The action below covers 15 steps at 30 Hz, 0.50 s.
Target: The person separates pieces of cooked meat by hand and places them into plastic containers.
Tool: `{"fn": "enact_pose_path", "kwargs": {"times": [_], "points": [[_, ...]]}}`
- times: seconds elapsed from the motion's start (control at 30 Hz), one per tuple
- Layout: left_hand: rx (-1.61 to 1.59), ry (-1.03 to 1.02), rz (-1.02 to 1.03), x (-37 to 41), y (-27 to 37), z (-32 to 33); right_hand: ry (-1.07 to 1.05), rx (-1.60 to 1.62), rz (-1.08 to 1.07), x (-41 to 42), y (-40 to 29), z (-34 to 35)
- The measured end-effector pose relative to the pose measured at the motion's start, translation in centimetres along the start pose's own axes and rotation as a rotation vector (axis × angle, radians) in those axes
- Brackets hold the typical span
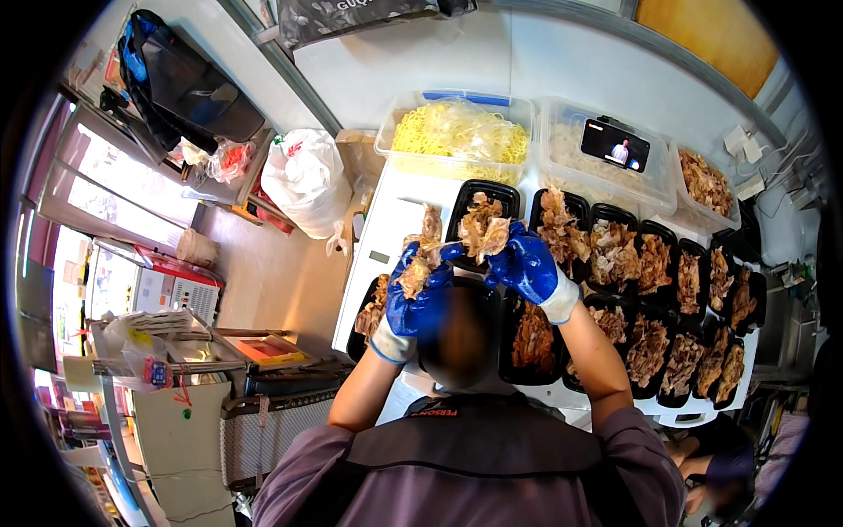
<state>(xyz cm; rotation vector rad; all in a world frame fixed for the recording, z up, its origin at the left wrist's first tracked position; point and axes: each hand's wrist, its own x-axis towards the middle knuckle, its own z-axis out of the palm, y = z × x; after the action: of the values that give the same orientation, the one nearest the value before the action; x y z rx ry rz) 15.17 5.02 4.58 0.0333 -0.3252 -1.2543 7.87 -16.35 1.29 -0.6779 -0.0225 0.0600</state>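
Note:
My left hand (411,300), in a blue coated glove with a white cuff, is closed on a chunk of cooked meat (415,278). Pinched in my right hand (528,262), gloved the same way, is a pale, torn piece of meat (494,237). Both hands are raised above the table, apart from each other. Beyond them a black plastic tray (456,221) holds shredded meat (479,209). Another black tray (352,342) with meat sits left of my left hand. A tray with darker reddish meat (532,339) lies below my right hand. A blurred head hides part of the table.
Several filled black trays (614,212) stand in two rows at right. Along the wall are a tub of yellow noodles (454,165), a lidded tub (560,141) bearing a smartphone (616,145), and a tub of meat (706,181). Another person's hand (695,469) shows lower right.

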Motion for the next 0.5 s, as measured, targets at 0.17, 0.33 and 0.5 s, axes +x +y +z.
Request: {"fn": "enact_pose_path", "kwargs": {"times": [0.17, 0.33, 0.5], "points": [[0.21, 0.363, 0.134, -2.2, 1.1, -2.3, 0.054, -0.23, -0.033, 1.3, -2.1, -1.3], [0.574, 0.499, 0.132, -0.8, 0.8, 0.9, 0.445, -1.728, 0.184, 3.0, -5.0, -2.6], [0.682, 0.444, -0.069, -1.7, 2.4, 0.6, -0.11, -1.241, 0.026, 0.3, -7.1, 4.4]]}}
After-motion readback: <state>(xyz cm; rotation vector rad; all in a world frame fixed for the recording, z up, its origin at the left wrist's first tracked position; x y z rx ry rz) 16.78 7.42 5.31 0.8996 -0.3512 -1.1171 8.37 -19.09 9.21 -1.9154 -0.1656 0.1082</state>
